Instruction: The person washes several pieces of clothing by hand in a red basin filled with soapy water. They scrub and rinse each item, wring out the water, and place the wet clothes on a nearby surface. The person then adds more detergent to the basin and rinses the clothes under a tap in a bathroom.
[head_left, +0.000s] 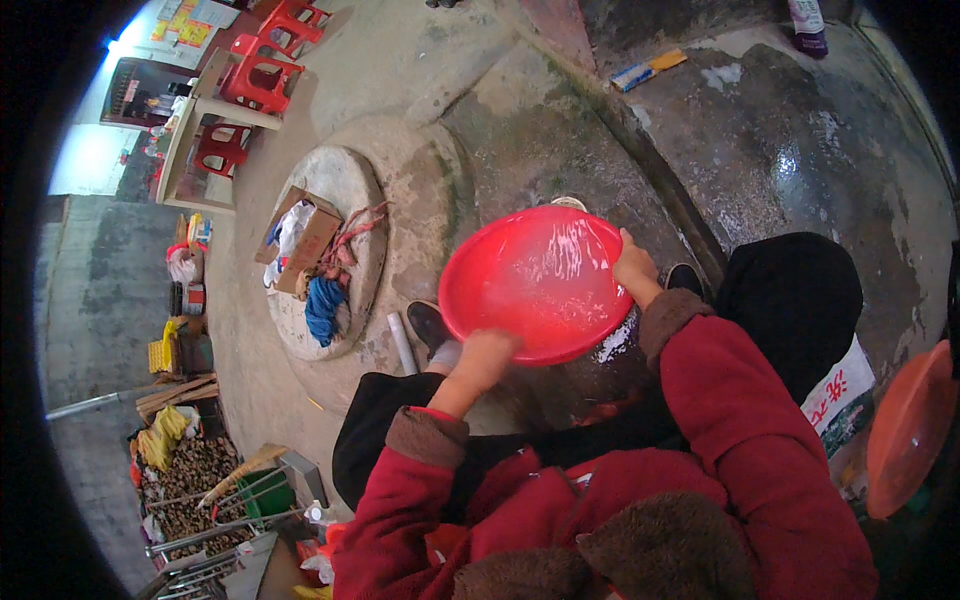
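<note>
A wet red plastic basin (525, 285) is tilted between my hands, above the concrete floor. My right hand (636, 264) grips its rim on the right side. My left hand (486, 360) is at the near left rim, slightly blurred; whether its fingers close on the rim is hard to see. White suds or water lie on the floor just below the basin's near right edge. Part of a pale round object (570, 203) shows behind the far rim.
A round concrete slab (330, 169) at left bears a cardboard box (307, 247) and a blue cloth (324, 311). A pale pipe (402, 343) lies near my left shoe. A groove crosses the wet floor. An orange-red basin (907, 431) stands at far right; red stools (259, 82) are far left.
</note>
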